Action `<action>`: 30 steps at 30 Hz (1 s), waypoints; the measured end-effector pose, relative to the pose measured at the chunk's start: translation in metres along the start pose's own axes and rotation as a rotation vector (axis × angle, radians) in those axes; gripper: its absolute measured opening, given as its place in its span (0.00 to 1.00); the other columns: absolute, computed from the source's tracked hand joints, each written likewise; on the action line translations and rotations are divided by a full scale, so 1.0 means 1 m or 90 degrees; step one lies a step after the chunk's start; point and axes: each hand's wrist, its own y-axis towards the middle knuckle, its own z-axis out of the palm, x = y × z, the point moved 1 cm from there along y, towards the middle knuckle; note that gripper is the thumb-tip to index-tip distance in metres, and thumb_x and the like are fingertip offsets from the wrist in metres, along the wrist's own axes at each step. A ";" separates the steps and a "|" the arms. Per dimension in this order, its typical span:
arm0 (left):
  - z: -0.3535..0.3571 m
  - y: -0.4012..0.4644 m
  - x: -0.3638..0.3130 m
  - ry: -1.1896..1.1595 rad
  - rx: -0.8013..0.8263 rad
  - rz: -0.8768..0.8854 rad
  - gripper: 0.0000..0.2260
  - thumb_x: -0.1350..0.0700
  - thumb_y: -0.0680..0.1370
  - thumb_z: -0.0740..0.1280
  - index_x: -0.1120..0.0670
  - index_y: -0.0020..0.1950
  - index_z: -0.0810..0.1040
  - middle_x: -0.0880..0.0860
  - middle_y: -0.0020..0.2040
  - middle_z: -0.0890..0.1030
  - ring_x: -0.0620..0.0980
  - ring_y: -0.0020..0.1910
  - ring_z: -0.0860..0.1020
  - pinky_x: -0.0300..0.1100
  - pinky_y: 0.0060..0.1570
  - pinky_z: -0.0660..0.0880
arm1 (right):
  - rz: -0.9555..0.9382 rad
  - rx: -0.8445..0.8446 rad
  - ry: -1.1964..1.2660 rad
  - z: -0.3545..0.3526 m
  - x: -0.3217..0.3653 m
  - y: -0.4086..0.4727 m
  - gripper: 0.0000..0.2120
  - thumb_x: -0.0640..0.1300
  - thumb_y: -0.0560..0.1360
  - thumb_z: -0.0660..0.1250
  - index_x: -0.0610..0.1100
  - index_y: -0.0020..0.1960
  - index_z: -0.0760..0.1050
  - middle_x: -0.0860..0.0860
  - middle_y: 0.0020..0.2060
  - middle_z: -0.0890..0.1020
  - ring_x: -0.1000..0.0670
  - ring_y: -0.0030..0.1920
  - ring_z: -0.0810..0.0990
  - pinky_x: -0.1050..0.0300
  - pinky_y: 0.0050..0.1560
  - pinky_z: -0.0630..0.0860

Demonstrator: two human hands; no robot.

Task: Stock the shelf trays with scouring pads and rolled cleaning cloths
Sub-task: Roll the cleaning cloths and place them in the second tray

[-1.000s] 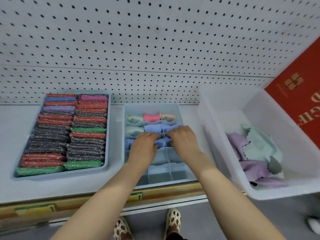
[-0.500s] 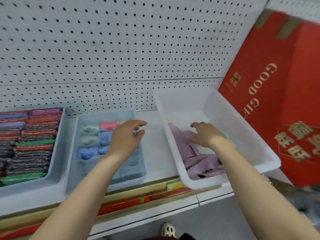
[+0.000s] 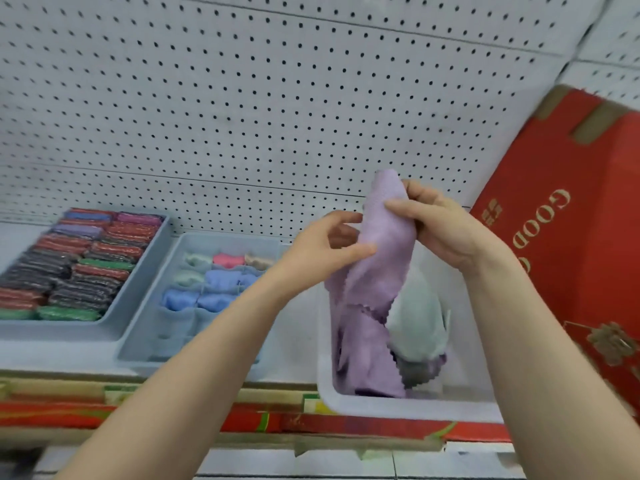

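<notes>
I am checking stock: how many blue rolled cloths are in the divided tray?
4: two in the middle row, two in the row nearer the person. The left arm may hide others.

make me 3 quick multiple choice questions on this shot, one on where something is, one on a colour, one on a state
1. Where is the scouring pad tray?
A. left of the divided cloth tray
B. inside the white bin
C. on the red box

2. What colour is the held cloth?
A. pink
B. lilac
C. green

3. What are the hands doing?
A. both resting open
B. only one holds the cloth
C. both grip the cloth

Answers: 1 A, it sits at the far left of the shelf. 2 B, the raised cloth is pale purple. 3 C, the left hand and right hand both pinch it.
</notes>
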 end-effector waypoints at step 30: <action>-0.194 -0.041 -0.020 -0.106 -0.215 0.013 0.04 0.54 0.78 0.67 0.54 0.46 0.78 0.49 0.37 0.79 0.44 0.36 0.78 0.37 0.38 0.77 | -0.094 -0.033 0.155 0.071 0.049 0.020 0.04 0.47 0.69 0.72 0.50 0.42 0.79 0.53 0.38 0.81 0.54 0.38 0.79 0.61 0.36 0.74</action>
